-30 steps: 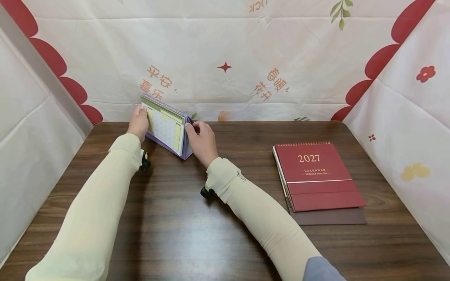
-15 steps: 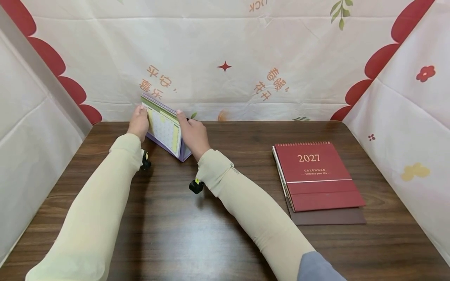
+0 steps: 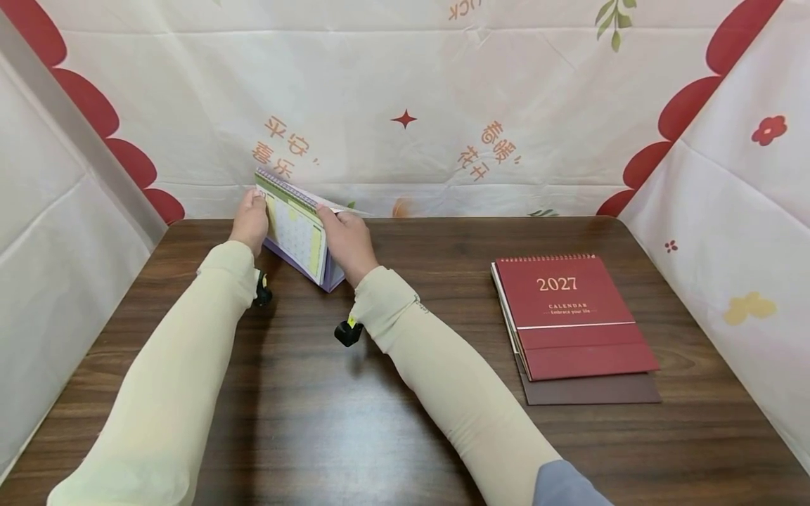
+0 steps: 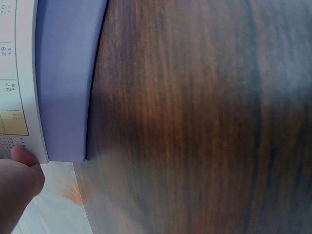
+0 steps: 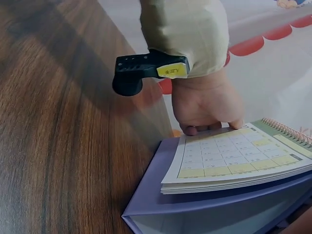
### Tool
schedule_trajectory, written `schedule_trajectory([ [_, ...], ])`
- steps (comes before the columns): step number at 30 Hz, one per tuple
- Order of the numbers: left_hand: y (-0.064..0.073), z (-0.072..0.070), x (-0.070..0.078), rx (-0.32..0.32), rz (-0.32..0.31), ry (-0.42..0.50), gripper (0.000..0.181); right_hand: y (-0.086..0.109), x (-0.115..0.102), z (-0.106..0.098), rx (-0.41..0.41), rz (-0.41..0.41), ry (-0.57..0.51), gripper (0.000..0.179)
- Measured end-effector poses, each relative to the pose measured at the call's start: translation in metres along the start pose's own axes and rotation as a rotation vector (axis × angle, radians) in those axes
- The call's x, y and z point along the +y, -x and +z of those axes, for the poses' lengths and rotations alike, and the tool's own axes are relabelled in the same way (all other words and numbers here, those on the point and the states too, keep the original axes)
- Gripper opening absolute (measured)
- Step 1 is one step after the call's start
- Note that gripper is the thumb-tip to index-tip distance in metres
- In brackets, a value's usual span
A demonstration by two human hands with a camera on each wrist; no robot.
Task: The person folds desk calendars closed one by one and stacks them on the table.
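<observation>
A desk calendar point(image 3: 294, 235) with a purple stand and green-and-yellow month pages stands upright at the back left of the table, turned at an angle. My left hand point(image 3: 249, 220) grips its left end; in the left wrist view, the thumb point(image 4: 24, 155) presses on the page corner. At the upper right end, my right hand point(image 3: 348, 241) holds the calendar with the thumb along the top front, fingers mostly hidden behind. A pale sheet point(image 3: 350, 209) sticks out behind the spiral binding. In the right wrist view, my left hand point(image 5: 209, 105) appears at the far end of the pages.
A closed red calendar point(image 3: 572, 316) marked 2027 lies on the right of the wooden table point(image 3: 316, 407), its brown base showing below. A printed white cloth point(image 3: 405, 77) hangs behind the table and along both sides. Small black wrist cameras point(image 3: 348, 332) hang under the cuffs.
My right hand has moved left and slightly up, from the calendar's right edge to its upper right corner. A pale sheet now shows behind the binding. My left hand stays in place.
</observation>
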State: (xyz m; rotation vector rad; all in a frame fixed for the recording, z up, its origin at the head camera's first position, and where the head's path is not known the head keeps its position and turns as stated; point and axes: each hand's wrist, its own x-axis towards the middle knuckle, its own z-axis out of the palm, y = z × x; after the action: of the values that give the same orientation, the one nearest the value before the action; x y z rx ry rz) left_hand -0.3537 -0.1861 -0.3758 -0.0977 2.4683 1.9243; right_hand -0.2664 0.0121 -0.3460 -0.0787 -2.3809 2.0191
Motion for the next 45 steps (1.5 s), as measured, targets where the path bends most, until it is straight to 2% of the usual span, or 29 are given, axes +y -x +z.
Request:
schedule_trajectory([
  [8, -0.001, 0.000, 0.000, 0.000, -0.035, 0.008, 0.054, -0.002, -0.004, 0.003, 0.010, -0.015, -0.135, 0.033],
  [12, 0.000, 0.001, 0.000, 0.002, -0.043, 0.001, 0.054, -0.003, -0.004, 0.004, 0.020, -0.049, -0.125, 0.035],
  [15, 0.000, 0.001, -0.001, 0.003, -0.036, -0.003, 0.054, -0.004, -0.002, 0.002, 0.029, -0.092, -0.052, 0.044],
  [19, 0.000, 0.000, -0.001, 0.002, -0.031, -0.014, 0.055, -0.005, -0.001, -0.001, 0.020, -0.171, 0.055, 0.047],
  [29, -0.002, 0.001, -0.005, 0.022, 0.018, -0.014, 0.052, -0.006, -0.002, -0.012, -0.048, -0.336, 0.333, 0.043],
  [36, -0.003, 0.000, -0.007, 0.020, 0.012, -0.016, 0.053, -0.007, -0.004, -0.016, -0.048, -0.465, 0.508, 0.043],
  [41, -0.004, 0.001, -0.007, 0.023, 0.019, -0.022, 0.053, -0.009, -0.006, -0.020, -0.061, -0.504, 0.611, 0.043],
  [45, -0.004, 0.000, -0.007, -0.001, 0.002, -0.023, 0.056, -0.011, -0.007, -0.024, -0.093, -0.563, 0.698, 0.039],
])
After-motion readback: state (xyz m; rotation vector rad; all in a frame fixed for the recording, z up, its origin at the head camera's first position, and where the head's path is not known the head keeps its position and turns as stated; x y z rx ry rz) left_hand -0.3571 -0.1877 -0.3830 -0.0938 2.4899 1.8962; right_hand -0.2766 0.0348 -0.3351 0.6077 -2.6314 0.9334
